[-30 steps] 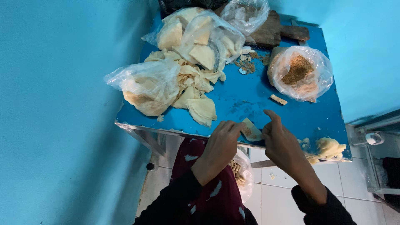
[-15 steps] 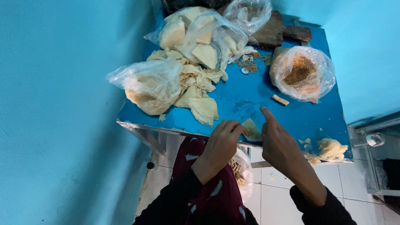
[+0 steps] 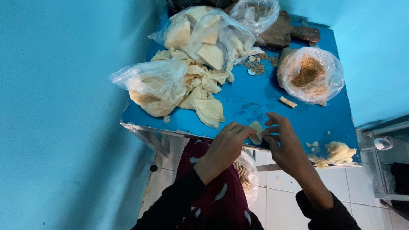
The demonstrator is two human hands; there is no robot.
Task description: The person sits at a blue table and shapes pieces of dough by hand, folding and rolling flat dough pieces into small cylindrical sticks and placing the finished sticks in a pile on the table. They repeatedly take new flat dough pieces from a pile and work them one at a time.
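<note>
Blue desk (image 3: 255,102) against turquoise walls, seen from above. At its six o'clock edge, the left hand (image 3: 228,142) and right hand (image 3: 283,140) meet on a small pale dough wrapper (image 3: 256,131); each grip pinches it narrowly between fingertips. Loose wrappers (image 3: 202,91) lie at ten o'clock of the hands, between two plastic bags (image 3: 155,85). A bag of brown filling (image 3: 310,74) sits at one o'clock.

Blue table (image 3: 255,102), metal-edged. Landmark: loose pile of pale triangular wrappers (image 3: 200,91), left of centre. 2 clear bags of wrappers: 1 touching pile's left (image 3: 155,85), 1 behind it (image 3: 208,36). Bag of brown crumbs (image 3: 311,74) well right. Wooden board (image 3: 283,32) far behind. Pale dough lump (image 3: 338,152) near right corner.
</note>
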